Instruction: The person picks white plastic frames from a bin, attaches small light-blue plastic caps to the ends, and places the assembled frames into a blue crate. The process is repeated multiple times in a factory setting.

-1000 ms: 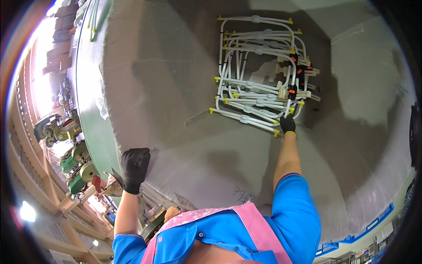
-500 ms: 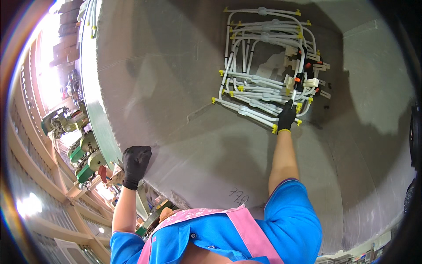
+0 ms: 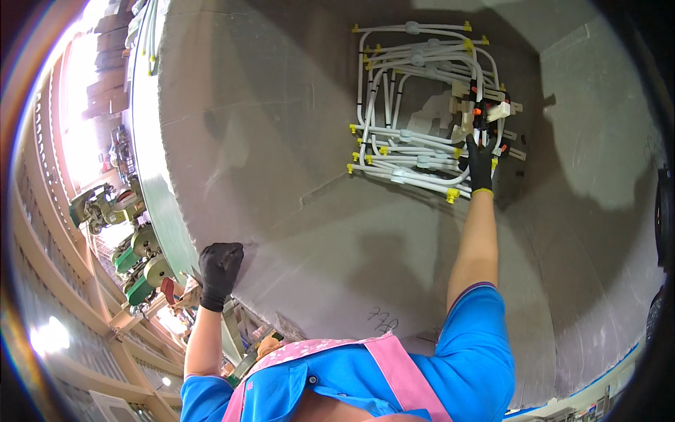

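Note:
Several white tubular frames [image 3: 415,135] with yellow end fittings lie stacked on the bottom of a deep grey bin [image 3: 281,141]. Along their right side sit cream, black and orange clip-like parts [image 3: 498,111]. My right hand [image 3: 480,165], in a black glove with a yellow cuff, reaches down to the near right corner of the stack. Its fingers are spread against the tubes, and no firm grip shows. My left hand [image 3: 221,271], also gloved in black, is closed over the bin's left rim.
High bin walls surround the frames, with a tall wall [image 3: 598,141] on the right. Beyond the left rim runs a pale green surface [image 3: 156,183], with green and metal machines [image 3: 140,257] past it. More white tubes [image 3: 150,35] hang at the upper left.
My right hand has shifted right and slightly farther in, its fingers spreading from around a tube. The nearest frame has moved a little. My left hand stays on the rim.

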